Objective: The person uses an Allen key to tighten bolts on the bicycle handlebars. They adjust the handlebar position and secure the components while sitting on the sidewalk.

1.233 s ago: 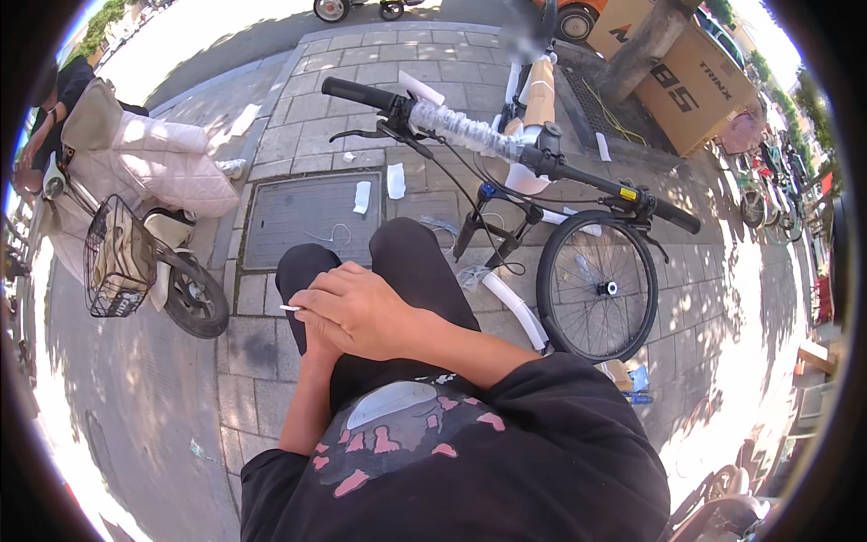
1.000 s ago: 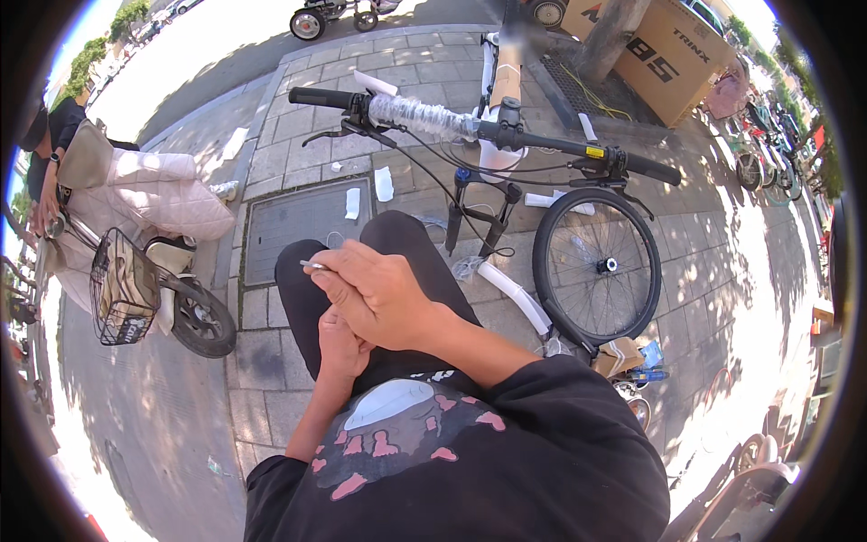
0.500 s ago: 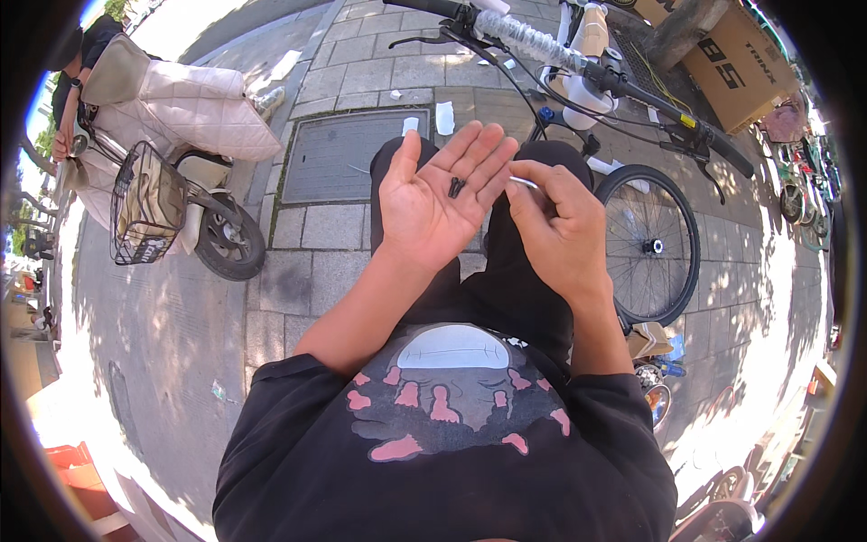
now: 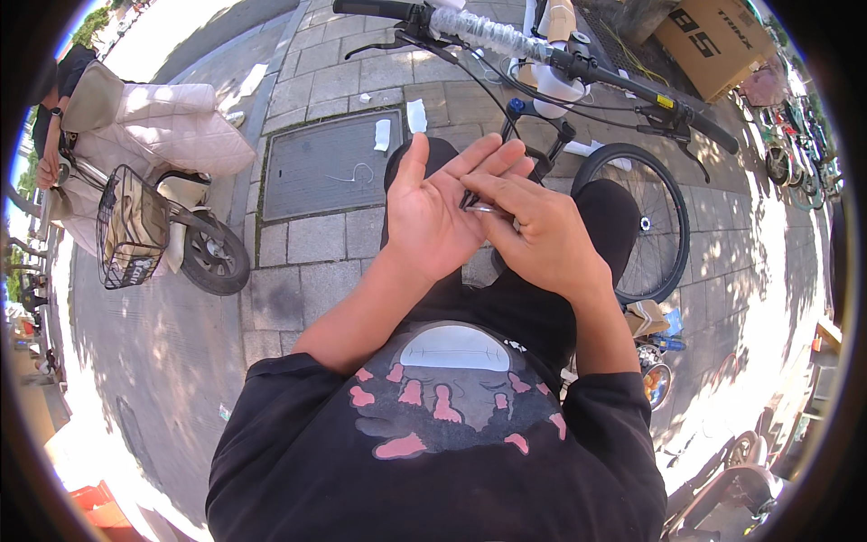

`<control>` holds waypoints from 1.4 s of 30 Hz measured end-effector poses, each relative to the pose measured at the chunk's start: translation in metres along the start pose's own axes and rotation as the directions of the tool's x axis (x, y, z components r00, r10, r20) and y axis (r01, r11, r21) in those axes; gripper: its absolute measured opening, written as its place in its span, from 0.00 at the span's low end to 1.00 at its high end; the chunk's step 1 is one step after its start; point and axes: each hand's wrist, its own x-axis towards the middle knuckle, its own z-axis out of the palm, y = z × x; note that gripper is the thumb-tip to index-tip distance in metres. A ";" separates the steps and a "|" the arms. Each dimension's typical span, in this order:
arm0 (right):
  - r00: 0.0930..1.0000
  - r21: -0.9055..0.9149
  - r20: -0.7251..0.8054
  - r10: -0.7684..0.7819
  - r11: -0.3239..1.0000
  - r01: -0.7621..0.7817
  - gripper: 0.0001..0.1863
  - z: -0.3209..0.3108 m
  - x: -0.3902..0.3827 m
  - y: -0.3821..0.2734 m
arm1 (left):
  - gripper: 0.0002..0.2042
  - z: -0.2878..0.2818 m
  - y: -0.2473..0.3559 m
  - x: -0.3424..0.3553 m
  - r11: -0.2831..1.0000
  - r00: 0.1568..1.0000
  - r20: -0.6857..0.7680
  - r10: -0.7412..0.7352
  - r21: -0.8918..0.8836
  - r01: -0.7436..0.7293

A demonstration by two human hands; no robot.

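My left hand (image 4: 435, 221) is held palm up over my lap, its fingers stretched out flat. Small dark screws (image 4: 467, 199) lie on it near the base of the fingers, partly hidden by my other hand. My right hand (image 4: 542, 233) is closed in a pinch on a thin silver rod (image 4: 486, 210). Its fingertips reach over the left palm and touch or almost touch the screws. Most of the rod is covered by the fingers, so its full shape does not show.
Just ahead stands a bicycle with a wrapped handlebar (image 4: 492, 32) and a front wheel (image 4: 637, 221). A parked scooter (image 4: 194, 217) with a wire basket is on the left, a person's arm beside it. Paper scraps (image 4: 416, 116) lie near a metal cover (image 4: 312, 167). A cardboard box (image 4: 713, 45) stands far right.
My right hand has moved left onto the left palm, bringing the silver rod to the screws. The view has shifted slightly, and my right knee has swung outward.
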 end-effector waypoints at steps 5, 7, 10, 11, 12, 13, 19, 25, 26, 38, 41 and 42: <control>0.990 -0.091 0.130 -0.051 0.994 0.063 0.16 -0.020 0.015 0.014 | 0.46 -0.002 -0.003 0.013 0.999 0.997 -0.061 -0.045 0.007 0.045; 0.985 -0.117 0.144 -0.091 0.987 0.109 0.15 -0.021 0.018 0.022 | 0.45 -0.004 -0.003 0.017 0.999 0.995 -0.083 -0.048 -0.012 0.047; 0.982 -0.123 0.151 -0.115 0.983 0.134 0.15 -0.019 0.021 0.036 | 0.45 -0.005 -0.004 0.027 0.999 0.988 -0.142 -0.054 -0.004 0.054; 0.982 -0.123 0.148 -0.119 0.983 0.138 0.15 -0.019 0.022 0.041 | 0.45 -0.004 -0.003 0.032 0.998 0.985 -0.162 -0.056 0.007 0.058; 0.982 -0.110 0.128 -0.142 0.982 0.156 0.15 -0.015 0.023 0.045 | 0.44 -0.005 -0.003 0.033 0.998 0.982 -0.184 -0.043 0.042 0.052; 0.983 -0.099 0.113 -0.147 0.982 0.158 0.14 -0.014 0.023 0.050 | 0.43 -0.012 -0.003 0.036 0.999 0.986 -0.163 -0.041 0.026 0.046; 0.999 0.147 -0.014 0.029 0.989 -0.026 0.13 -0.002 0.020 0.055 | 0.23 -0.048 -0.011 0.031 0.990 0.914 -0.395 0.091 0.138 -0.039; 0.962 0.089 -0.209 0.178 0.983 -0.163 0.11 0.032 0.008 0.066 | 0.16 -0.078 -0.022 0.020 0.966 0.931 -0.356 0.083 0.257 0.013; 0.975 0.060 -0.174 0.141 0.989 -0.132 0.11 0.037 0.009 0.068 | 0.14 -0.069 -0.022 0.020 0.951 0.944 -0.317 0.095 0.310 0.008; 0.990 -0.113 -0.054 -0.128 0.986 0.121 0.09 0.051 0.025 0.088 | 0.15 -0.096 -0.010 0.028 0.953 0.883 -0.451 0.128 0.304 0.017; 0.989 -0.118 -0.059 -0.134 0.985 0.127 0.09 0.052 0.026 0.093 | 0.16 -0.095 -0.009 0.028 0.950 0.882 -0.455 0.122 0.311 0.029; 0.992 -0.121 -0.048 -0.121 0.986 0.114 0.09 0.051 0.027 0.091 | 0.16 -0.092 -0.007 0.028 0.947 0.879 -0.460 0.125 0.318 0.032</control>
